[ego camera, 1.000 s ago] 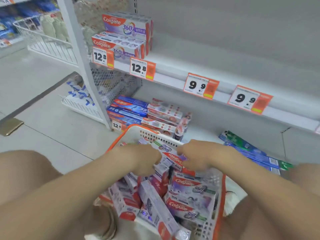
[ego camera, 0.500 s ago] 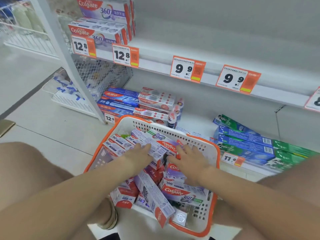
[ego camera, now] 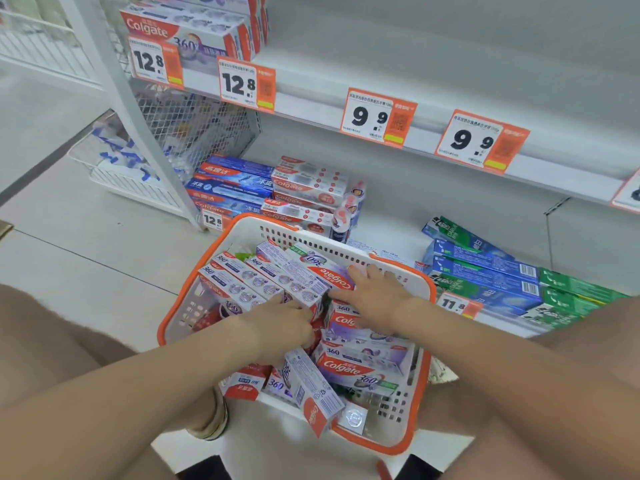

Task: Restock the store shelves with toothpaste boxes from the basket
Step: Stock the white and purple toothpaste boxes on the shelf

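- Basket, white plastic with an orange rim, stands on the floor between the person's knees, just in front of the bottom shelf. It holds a jumble of Colgate toothpaste boxes.
- Row of four Colgate 360 boxes lies side by side on top of the pile in the far left part of the basket, slanting from the far wall toward the middle.
- Left hand sits at the near ends of that row, fingers curled down against the box ends. The fingertips are hidden, so I cannot tell whether they clasp a box or only touch it.
- Right hand lies palm down, fingers straight and fanned apart. It rests on an upside-down Colgate box just beside the row, near the far right rim.
- Lower in the basket, a large Colgate 360 box lies face up, and a narrow box tilts with its red end at the near rim.
- Upper shelf carries a stack of Colgate 360 cartons at its left end above two 12.8 price tags. Two 9.9 price tags hang farther right.
- Bottom shelf holds stacked blue and red-white boxes behind the basket, and green and blue boxes to the right with an 11.8 tag.
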